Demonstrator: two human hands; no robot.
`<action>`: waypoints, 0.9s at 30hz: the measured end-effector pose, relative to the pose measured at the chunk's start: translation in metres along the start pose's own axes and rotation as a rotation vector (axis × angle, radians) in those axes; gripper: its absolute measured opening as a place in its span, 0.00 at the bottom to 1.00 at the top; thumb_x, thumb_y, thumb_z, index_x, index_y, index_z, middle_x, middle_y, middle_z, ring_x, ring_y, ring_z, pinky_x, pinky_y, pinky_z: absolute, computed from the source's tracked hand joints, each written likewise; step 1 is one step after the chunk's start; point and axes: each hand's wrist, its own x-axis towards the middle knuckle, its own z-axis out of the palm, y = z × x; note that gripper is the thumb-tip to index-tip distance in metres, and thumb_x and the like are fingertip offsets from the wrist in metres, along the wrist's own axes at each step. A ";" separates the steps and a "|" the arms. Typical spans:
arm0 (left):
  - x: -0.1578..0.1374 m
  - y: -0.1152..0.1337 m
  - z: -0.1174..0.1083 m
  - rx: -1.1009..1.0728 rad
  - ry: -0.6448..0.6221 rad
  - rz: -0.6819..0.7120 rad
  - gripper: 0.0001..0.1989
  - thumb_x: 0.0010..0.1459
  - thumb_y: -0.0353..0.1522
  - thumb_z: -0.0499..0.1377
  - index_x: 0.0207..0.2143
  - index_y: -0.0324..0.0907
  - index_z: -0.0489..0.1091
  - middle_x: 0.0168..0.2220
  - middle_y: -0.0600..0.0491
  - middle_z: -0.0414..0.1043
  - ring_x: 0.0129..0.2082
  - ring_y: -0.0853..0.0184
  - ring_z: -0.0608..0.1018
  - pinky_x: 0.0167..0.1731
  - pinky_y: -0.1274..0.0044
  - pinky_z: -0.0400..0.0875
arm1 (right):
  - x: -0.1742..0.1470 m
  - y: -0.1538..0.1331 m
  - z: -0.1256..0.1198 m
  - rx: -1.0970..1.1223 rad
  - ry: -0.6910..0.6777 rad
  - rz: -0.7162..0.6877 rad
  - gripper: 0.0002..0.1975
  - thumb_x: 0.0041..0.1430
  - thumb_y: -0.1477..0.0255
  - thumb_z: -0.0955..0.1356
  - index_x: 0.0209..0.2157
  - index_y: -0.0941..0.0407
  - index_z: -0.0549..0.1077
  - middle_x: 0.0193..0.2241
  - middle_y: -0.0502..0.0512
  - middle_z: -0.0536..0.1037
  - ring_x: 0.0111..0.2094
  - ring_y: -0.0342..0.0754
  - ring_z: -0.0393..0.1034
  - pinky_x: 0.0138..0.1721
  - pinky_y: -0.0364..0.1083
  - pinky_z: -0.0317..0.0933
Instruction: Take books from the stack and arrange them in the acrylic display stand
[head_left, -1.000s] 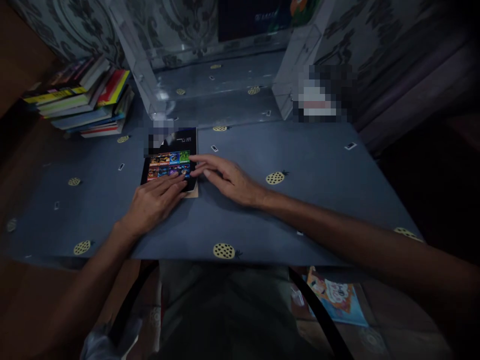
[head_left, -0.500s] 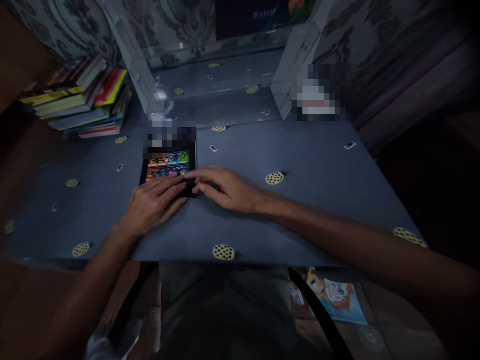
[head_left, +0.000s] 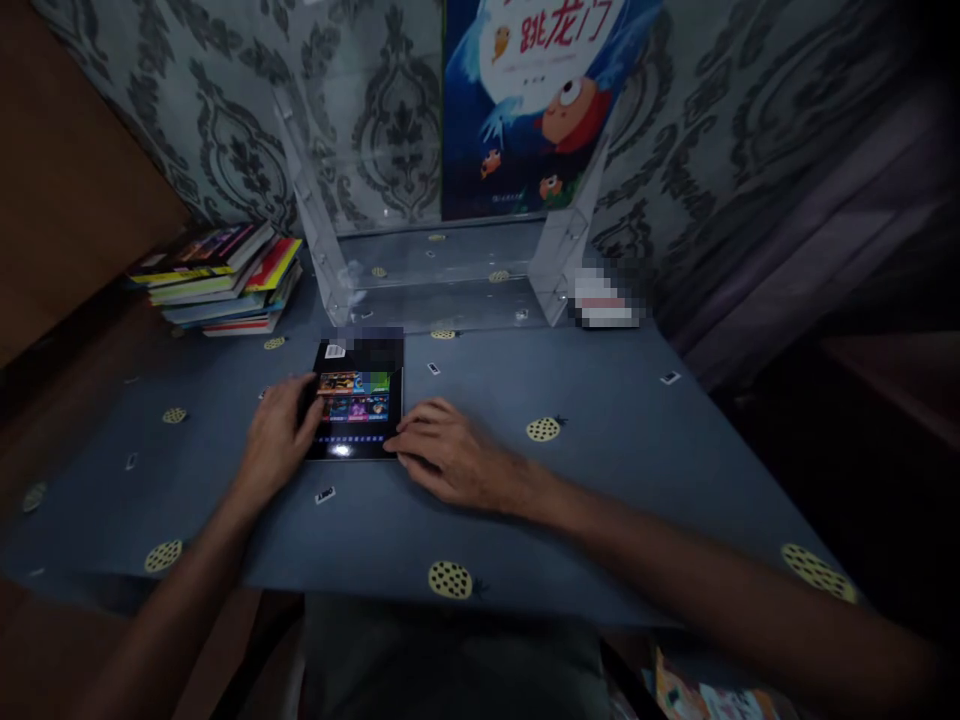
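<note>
A black book [head_left: 356, 410] with rows of small colourful pictures and a white barcode label lies flat on the tablecloth; its top part is blurred out. My left hand [head_left: 279, 432] grips its left edge, thumb over the cover, fingers along the side. From the right, my right hand [head_left: 457, 455] has its fingertips on the lower right edge, fingers bent and close together. Whether fingertips reach beneath the book is hidden.
Blue-grey tablecloth [head_left: 600, 480] with pineapple prints covers the table. Behind stands a clear acrylic rack [head_left: 555, 265] with a blue picture book [head_left: 517, 150] upright at its back. A book stack [head_left: 225, 280] sits at back left, a blurred-out object [head_left: 607, 300] at back right.
My view has tilted up, showing more of the picture book. My left hand has moved from lying across the book's lower part to its left edge; my right hand stays at the right edge.
</note>
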 end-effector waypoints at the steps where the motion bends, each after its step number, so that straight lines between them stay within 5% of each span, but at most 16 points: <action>1: 0.001 -0.003 0.000 -0.011 -0.021 -0.053 0.25 0.66 0.44 0.51 0.56 0.38 0.70 0.53 0.40 0.77 0.55 0.49 0.76 0.57 0.55 0.69 | 0.000 0.000 0.001 -0.004 0.005 0.007 0.10 0.69 0.75 0.65 0.44 0.60 0.79 0.39 0.60 0.83 0.48 0.51 0.73 0.56 0.55 0.63; 8: 0.009 -0.007 -0.003 -0.420 -0.076 -0.258 0.31 0.57 0.50 0.57 0.56 0.39 0.69 0.55 0.40 0.76 0.57 0.49 0.76 0.56 0.57 0.69 | -0.001 -0.005 -0.002 -0.005 -0.039 0.079 0.10 0.67 0.74 0.66 0.45 0.59 0.78 0.43 0.59 0.84 0.53 0.52 0.76 0.64 0.59 0.57; 16: 0.023 -0.005 -0.006 -0.976 0.068 -0.662 0.31 0.41 0.38 0.70 0.49 0.39 0.72 0.41 0.50 0.79 0.36 0.63 0.81 0.38 0.73 0.77 | 0.001 -0.006 -0.005 0.072 -0.043 0.132 0.10 0.67 0.72 0.65 0.44 0.57 0.79 0.43 0.57 0.85 0.52 0.51 0.77 0.63 0.58 0.58; 21: 0.029 0.006 -0.008 -1.036 -0.126 -0.826 0.25 0.43 0.31 0.70 0.46 0.38 0.73 0.33 0.49 0.81 0.30 0.62 0.83 0.30 0.75 0.78 | 0.000 -0.005 -0.003 0.068 -0.066 0.117 0.11 0.67 0.71 0.66 0.45 0.59 0.79 0.43 0.59 0.84 0.52 0.51 0.77 0.63 0.56 0.58; 27: 0.027 0.007 -0.012 -0.979 -0.208 -0.822 0.29 0.41 0.32 0.73 0.47 0.43 0.71 0.35 0.51 0.83 0.28 0.60 0.84 0.25 0.74 0.80 | 0.002 -0.003 -0.001 0.077 -0.105 0.165 0.11 0.65 0.71 0.68 0.46 0.58 0.79 0.44 0.56 0.85 0.55 0.49 0.76 0.62 0.52 0.58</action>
